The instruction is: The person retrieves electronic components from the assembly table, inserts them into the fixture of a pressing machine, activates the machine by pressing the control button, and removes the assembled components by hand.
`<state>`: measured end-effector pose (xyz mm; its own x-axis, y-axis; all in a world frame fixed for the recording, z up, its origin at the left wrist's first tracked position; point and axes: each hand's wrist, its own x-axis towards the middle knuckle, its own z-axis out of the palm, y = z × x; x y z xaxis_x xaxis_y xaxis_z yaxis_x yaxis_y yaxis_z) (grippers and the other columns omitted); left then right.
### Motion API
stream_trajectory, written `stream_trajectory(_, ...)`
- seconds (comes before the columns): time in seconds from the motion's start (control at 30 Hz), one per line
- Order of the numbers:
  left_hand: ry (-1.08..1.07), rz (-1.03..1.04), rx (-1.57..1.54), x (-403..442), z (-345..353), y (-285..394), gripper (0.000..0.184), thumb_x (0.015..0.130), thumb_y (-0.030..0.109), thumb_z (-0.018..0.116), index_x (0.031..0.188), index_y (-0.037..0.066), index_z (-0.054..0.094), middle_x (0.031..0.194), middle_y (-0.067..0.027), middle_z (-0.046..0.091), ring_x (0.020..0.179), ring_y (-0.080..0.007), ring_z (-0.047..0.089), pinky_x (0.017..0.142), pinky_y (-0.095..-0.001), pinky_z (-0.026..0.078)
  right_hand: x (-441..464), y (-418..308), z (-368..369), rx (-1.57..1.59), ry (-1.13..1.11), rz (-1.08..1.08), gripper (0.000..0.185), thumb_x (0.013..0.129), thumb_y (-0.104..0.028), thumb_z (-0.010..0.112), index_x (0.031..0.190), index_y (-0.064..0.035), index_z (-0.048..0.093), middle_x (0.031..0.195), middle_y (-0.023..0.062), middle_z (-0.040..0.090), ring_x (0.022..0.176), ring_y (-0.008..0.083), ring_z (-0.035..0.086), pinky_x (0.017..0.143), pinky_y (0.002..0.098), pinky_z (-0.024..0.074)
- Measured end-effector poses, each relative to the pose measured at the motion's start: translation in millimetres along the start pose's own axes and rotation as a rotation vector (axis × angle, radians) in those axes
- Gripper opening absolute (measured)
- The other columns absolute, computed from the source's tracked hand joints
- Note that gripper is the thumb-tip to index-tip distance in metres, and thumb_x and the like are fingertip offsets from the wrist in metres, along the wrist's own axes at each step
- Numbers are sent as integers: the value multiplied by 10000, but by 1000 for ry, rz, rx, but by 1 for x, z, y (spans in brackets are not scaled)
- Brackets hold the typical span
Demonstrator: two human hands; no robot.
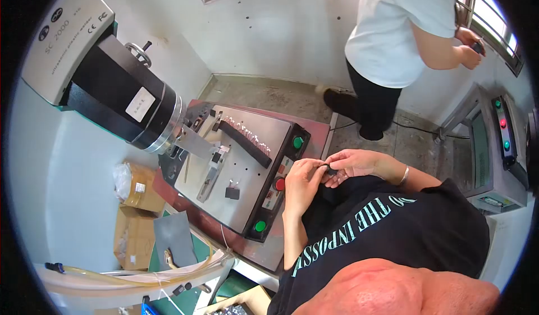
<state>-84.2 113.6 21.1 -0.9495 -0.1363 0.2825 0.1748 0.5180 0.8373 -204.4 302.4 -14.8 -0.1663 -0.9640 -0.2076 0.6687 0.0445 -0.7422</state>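
White walls point(281, 34) and a grey floor point(269, 93) form the room. At five o'clock, the wearer's black shirt point(393, 231) shows "THE INPOSSI". A machine point(67, 45) at ten reads "SC 2000", "ultrasonic plastic welder" and "CE"; its white sticker point(140, 104) is too small to read. A co-worker point(387, 40) stands near one. Mid-view lies a metal plate point(193, 183); a grey cabinet point(497, 181) is at three, cardboard boxes point(150, 188) at eight. Towards four, left hand point(303, 181) and right hand point(353, 164) meet, fingers pinched around a small black piece point(330, 170), partly hidden.
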Motion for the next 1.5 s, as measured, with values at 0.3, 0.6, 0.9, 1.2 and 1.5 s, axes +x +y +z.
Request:
stream_trajectory(0.3, 111, -264, -61, 12, 28, -4, 195, 892, 185, 686, 953, 0, 691, 819, -147, 730, 751, -228, 732, 679, -325, 546, -11, -16, 28, -944, 454, -455, 292, 941, -148, 648, 1192, -11, 591, 1124, 117, 694, 1065, 230, 678, 915, 364, 546)
stream_trajectory(0.6, 300, -437, -499, 1, 52, -33, 254, 1000, 152, 551, 1178, -13, 628, 1029, -108, 719, 910, -150, 696, 789, -296, 559, 24, -9, 1, -1453, 374, -578, 462, 852, -116, 715, 1287, -54, 569, 1019, 186, 698, 924, 346, 691, 759, 392, 561)
stream_trajectory(0.9, 392, -370, -398, -19, 29, 1, 256, 993, 78, 571, 1236, 6, 611, 1141, -60, 684, 1030, -97, 632, 912, -251, 488, 77, -98, -1, -1433, 251, -349, 336, 836, -102, 724, 1161, -45, 655, 841, 111, 658, 750, 161, 619, 721, 312, 526)
stream_trajectory(1.2, 544, -443, -285, -51, 12, -18, 200, 965, 105, 605, 1120, 13, 691, 1034, -99, 731, 919, -137, 693, 826, -271, 523, 366, -186, -23, -1615, 218, -408, 438, 889, -384, 676, 1179, -57, 650, 1065, 112, 711, 953, 228, 670, 839, 349, 524)
stream_trajectory(1.5, 599, -571, -438, -75, 11, -41, 207, 984, 94, 574, 1123, -13, 684, 1076, -96, 716, 1013, -142, 658, 896, -277, 499, 491, -159, -30, -2009, 288, -373, 445, 788, -368, 723, 1139, -99, 673, 1062, 178, 697, 1026, 378, 654, 876, 472, 519)
